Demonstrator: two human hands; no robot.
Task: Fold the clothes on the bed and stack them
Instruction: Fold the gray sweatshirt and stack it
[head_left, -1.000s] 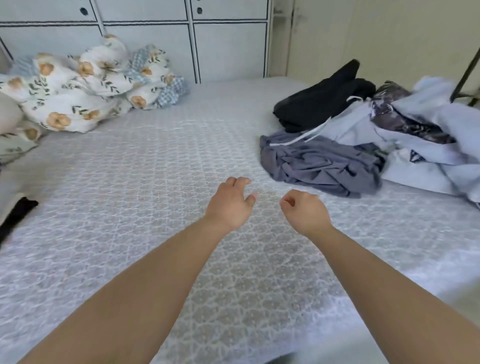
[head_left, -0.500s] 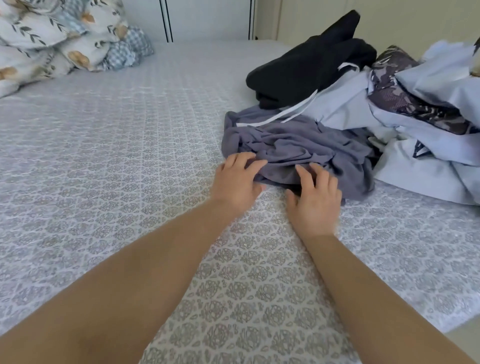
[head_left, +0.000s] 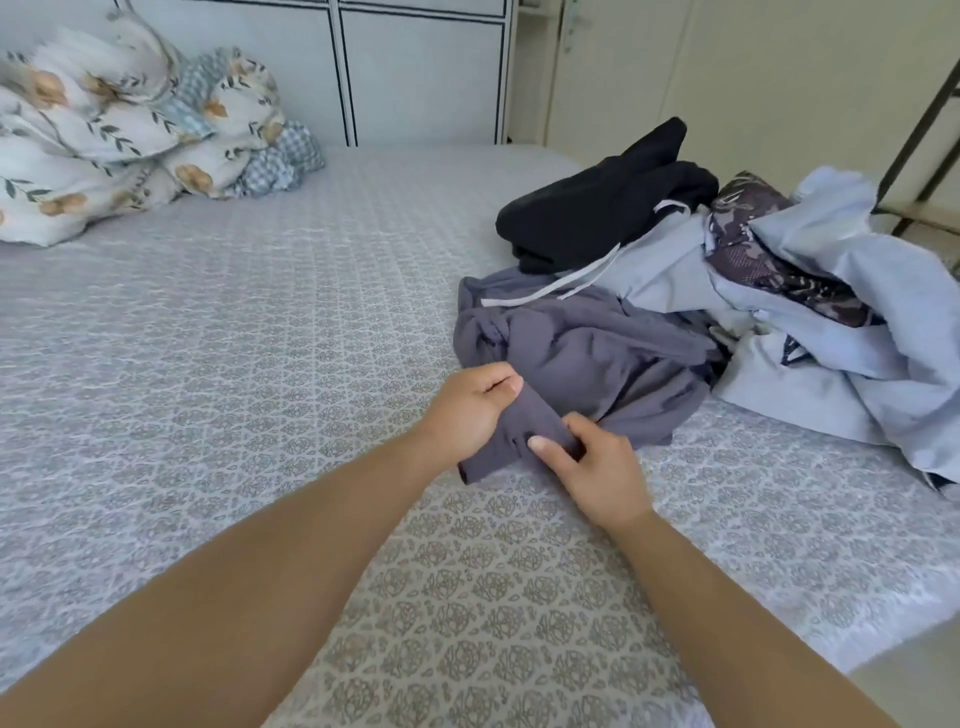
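Clothes (head_left: 675, 312) are lying in a loose heap on the right side of the bed (head_left: 260, 338), and I am gripping the nearest piece of that heap with both hands. My left hand (head_left: 467, 410) is curling its fingers over the near edge of the grey garment (head_left: 582, 358), with the thumb pinching the cloth from the front. My right hand (head_left: 597, 467) is pinching the same edge just beside it, thumb on top and fingers tucked underneath, so a short band of grey cloth is stretching between the two hands. Both hands are holding the edge a little off the patterned sheet; I am not able to tell which part of the garment this edge is. The rest of the grey garment is lying crumpled behind my hands, touching the heap. Beyond it, a black garment (head_left: 608, 208) is sitting at the far side of the heap, with a white drawstring (head_left: 566, 283) trailing across onto the grey cloth. To the right, pale blue clothing (head_left: 831, 322) is spreading toward the bed's edge, and a dark patterned piece (head_left: 769, 249) is lying on top of it. Well apart, at the far left corner of the bed, a floral quilt (head_left: 104, 135) is bunched up against the white panelled cabinet (head_left: 415, 67).
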